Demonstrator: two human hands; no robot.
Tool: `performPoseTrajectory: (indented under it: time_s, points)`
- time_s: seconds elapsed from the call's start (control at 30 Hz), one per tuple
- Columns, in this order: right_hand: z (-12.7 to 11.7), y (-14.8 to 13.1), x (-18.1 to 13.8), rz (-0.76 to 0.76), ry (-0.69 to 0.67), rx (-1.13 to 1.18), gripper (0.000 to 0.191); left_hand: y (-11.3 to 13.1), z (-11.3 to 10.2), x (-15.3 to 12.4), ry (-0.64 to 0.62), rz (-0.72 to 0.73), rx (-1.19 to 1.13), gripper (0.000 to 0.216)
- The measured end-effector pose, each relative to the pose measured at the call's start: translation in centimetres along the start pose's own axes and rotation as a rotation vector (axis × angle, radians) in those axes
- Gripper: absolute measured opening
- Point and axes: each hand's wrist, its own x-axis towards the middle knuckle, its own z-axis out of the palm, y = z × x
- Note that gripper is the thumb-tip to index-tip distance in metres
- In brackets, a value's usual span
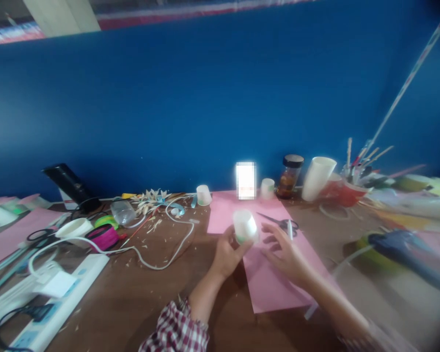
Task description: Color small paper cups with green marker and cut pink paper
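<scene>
My left hand (228, 256) is closed around a white paper cup (244, 226) with a green mark near its lower edge. The cup is a little blurred above the pink paper (269, 288). Just right of the cup, my right hand (284, 252) has its fingers apart, with no clear hold on anything. A thin white pointed piece (289, 230) shows behind its fingers; whether they touch it I cannot tell. Dark scissors (273, 218) lie on the pink paper beyond that hand. Two more small white cups stand farther back, one left (204, 195) and one right (267, 188).
A power strip (86, 274) and a white cable (161, 268) lie at left, near a pink tape roll (102, 237). At the back right stand a brown jar (290, 178) and a tall white cup (317, 178). A blurred blue tool (407, 249) lies at right.
</scene>
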Motion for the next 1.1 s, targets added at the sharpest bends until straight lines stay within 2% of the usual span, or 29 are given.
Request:
performPoseTrajectory:
  time_s: [0.17,0.3,0.4,0.5,0.6,0.73,0.9,1.1]
  points:
    - [0.1,-0.1,0.1,0.002,-0.01,-0.043,0.039,-0.2,-0.2,0.2,0.073,-0.006,0.022,0.043]
    - [-0.6,-1.5,-0.3,0.011,-0.108,-0.129,0.039,-0.5,-0.1,0.5,0.09,-0.075,-0.04,0.043]
    - [-1.5,-2.4,-0.5,-0.017,-0.162,-0.192,0.038,-0.9,-0.3,0.8,0.189,-0.105,-0.038,0.046]
    - [-2.4,-2.3,-0.2,-0.04,-0.158,-0.248,0.038,-1.4,-0.8,1.1,0.292,-0.13,0.027,0.05]
    - [-2.9,-1.8,0.6,-0.034,-0.137,-0.296,0.039,-1.5,-1.1,1.2,0.337,-0.144,0.081,0.055]
    - [-2.7,-2.5,2.1,0.001,-0.075,-0.307,0.039,-1.2,-1.1,1.3,0.313,-0.125,0.132,0.051]
    - [-1.2,-4.0,4.1,0.056,-0.044,-0.221,0.042,-1.3,-0.9,1.1,0.275,-0.069,0.166,0.054]
    - [0.9,-2.6,5.6,0.015,-0.063,-0.086,0.041,-1.9,-0.6,0.8,0.197,-0.058,0.081,0.054]
